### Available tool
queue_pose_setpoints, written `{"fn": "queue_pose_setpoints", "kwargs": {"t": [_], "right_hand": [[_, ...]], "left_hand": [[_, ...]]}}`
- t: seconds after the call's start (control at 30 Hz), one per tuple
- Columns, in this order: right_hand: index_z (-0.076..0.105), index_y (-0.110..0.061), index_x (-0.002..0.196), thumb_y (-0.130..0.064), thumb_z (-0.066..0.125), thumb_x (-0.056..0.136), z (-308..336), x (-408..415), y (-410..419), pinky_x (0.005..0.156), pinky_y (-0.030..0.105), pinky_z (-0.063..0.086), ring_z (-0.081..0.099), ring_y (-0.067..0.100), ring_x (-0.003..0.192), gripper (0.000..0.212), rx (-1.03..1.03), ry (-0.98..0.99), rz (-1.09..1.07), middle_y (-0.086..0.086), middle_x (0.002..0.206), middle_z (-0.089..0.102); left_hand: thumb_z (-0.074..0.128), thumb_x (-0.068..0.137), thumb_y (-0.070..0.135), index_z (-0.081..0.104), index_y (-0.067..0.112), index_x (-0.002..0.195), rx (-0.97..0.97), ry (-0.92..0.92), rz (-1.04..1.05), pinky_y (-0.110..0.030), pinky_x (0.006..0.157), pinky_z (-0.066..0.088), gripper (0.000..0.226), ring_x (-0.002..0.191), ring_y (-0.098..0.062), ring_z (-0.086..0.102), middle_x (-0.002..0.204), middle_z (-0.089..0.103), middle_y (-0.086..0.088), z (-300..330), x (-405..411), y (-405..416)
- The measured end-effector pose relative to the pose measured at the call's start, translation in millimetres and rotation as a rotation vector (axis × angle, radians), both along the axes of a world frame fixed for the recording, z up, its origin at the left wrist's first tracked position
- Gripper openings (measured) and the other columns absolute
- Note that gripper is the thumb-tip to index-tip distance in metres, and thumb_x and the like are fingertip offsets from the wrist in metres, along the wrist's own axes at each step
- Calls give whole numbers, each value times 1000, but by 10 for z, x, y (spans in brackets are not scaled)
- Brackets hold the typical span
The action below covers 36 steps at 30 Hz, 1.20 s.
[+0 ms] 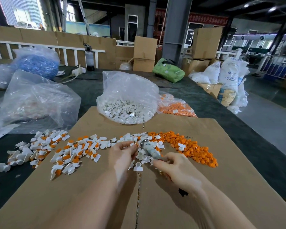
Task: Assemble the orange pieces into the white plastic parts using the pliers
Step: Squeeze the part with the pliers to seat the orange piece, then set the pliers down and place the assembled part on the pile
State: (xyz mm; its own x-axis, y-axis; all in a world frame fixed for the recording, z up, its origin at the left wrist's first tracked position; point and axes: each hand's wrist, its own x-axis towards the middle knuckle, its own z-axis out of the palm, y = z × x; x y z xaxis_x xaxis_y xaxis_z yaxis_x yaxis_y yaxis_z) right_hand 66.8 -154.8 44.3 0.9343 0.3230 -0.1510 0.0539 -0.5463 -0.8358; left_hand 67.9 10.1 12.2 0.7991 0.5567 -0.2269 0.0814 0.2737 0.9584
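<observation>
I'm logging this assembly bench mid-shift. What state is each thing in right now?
Left hand: pinching a small part at the pliers' tip.
Right hand: gripping the pliers' handles.
Pliers: held, nose toward the left hand; whether open or closed is unclear.
Bag of white parts: open.
Bag of orange pieces: lying behind it, partly hidden.
Loose orange pieces: heaped, unassembled.
Assembled parts: scattered at left.
Cardboard sheet: flat.

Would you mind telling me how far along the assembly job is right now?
Done: a spread of assembled white-and-orange parts lies left on the cardboard. In hand: the right hand grips the pliers while the left hand pinches a piece at their tip. Left: the loose orange pile and a bag of white parts.
</observation>
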Motion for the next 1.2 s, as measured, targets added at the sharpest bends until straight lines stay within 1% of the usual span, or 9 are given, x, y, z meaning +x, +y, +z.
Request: {"fn": "queue_pose_setpoints", "kwargs": {"t": [0.1,0.23,0.37,0.5,0.6,0.7,0.8,1.0,1.2], "right_hand": [[60,-23,96,-46,60,84,-162,90,-68,61,21,35,52,5,75,26,-82,-195,-174,-10,81,56],[50,-22,126,-50,52,88,-361,211,-198,88,29,38,43,19,110,47,-547,-468,-318,-1,113,52],[44,-25,129,-65,39,88,-524,289,-268,94,29,35,40,18,115,57,-848,-535,-284,-2,122,45],[41,-27,134,-69,31,87,-551,280,-220,104,39,27,40,21,119,63,-979,-532,-299,-1,127,46],[62,-17,117,-37,67,84,-509,213,-113,95,51,38,56,28,104,39,-720,-820,-250,4,111,62],[72,-9,95,5,77,69,-555,105,32,73,35,55,65,23,81,30,-266,-985,-7,3,88,68],[71,-9,83,5,75,71,-561,47,125,68,25,48,62,20,72,18,-161,-995,81,1,78,67],[71,-8,83,2,68,81,-600,32,206,74,13,42,62,15,81,11,-70,-809,-28,0,82,67],[71,-8,88,-6,66,85,-609,4,213,78,18,46,60,13,86,6,-62,-763,-30,-1,86,66]], "left_hand": [[67,85,8,66,14,99,227,4,-53,-27,72,50,15,69,-15,59,77,64,-6,-51,-91,-7],[57,93,15,69,28,104,493,-22,-233,-21,92,42,21,97,-9,58,102,64,7,-142,-219,-110],[53,95,17,62,34,102,592,-61,-271,-1,73,35,21,89,-1,55,93,62,14,-187,-252,-188],[56,94,17,58,36,85,654,-62,-266,1,69,37,21,87,2,56,89,62,18,-219,-245,-166],[57,93,15,63,32,88,671,-81,-259,4,71,35,19,86,8,55,88,60,23,-231,-222,-162],[58,92,12,65,31,86,647,-101,-258,2,69,38,21,82,6,58,84,63,21,-221,-184,-164],[59,90,10,65,33,83,650,-95,-281,0,67,39,25,76,4,60,79,65,17,-240,-176,-188],[62,84,2,62,33,112,711,-118,-344,0,76,40,42,88,9,57,102,61,20,-334,-259,-215],[65,86,14,62,25,121,858,-130,-284,5,75,35,36,82,15,53,98,61,20,-379,-227,-229]]}}
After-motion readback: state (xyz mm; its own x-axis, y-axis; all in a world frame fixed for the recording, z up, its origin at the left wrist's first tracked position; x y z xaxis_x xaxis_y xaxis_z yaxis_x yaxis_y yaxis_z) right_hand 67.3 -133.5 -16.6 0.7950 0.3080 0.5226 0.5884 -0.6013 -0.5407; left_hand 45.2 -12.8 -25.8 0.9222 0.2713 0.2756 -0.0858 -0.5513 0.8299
